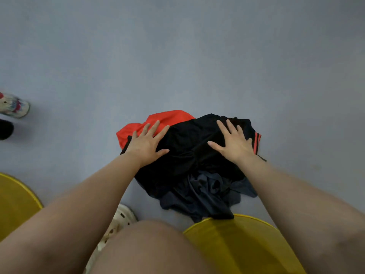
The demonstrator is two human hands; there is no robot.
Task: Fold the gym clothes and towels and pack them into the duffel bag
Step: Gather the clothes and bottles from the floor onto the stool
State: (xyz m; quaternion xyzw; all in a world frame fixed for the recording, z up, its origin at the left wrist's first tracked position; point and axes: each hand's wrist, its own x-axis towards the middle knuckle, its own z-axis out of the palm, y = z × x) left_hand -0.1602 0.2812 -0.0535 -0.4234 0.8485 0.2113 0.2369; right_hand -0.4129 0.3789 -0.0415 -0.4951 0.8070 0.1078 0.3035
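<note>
The person bends over a pile of clothes on the grey-blue floor (177,56). Both arms reach down and forward to it.

The left hand (147,142) lies flat with the fingers straight and spread. The palm rests on the left edge of the black garment (189,147), and the fingertips reach onto the orange-red garment (167,117) which comes out from under the black one at the far left side. The hand grasps nothing; it only presses on the cloth.

The right hand (234,141) is also flat and spread, with the thumb pointing inward. It rests on the right part of the black garment, just beside the red stripes (257,142) at its right edge. It holds nothing either.

The black garment is on top of the pile and is crumpled, with many folds in the middle. Nearer to the person, a dark blue garment (205,196) lies partly under it, also wrinkled. Its near end touches or goes over a yellow rounded thing (237,240) at the bottom; I cannot tell what this thing is. Another yellow rounded thing (13,202) shows at the lower left edge.

A white clog (118,220) is on the floor between the left arm and the knee (154,248). At the far left edge there is a small patterned shoe (14,105) and under it something dark (6,129) that is cut off.
</note>
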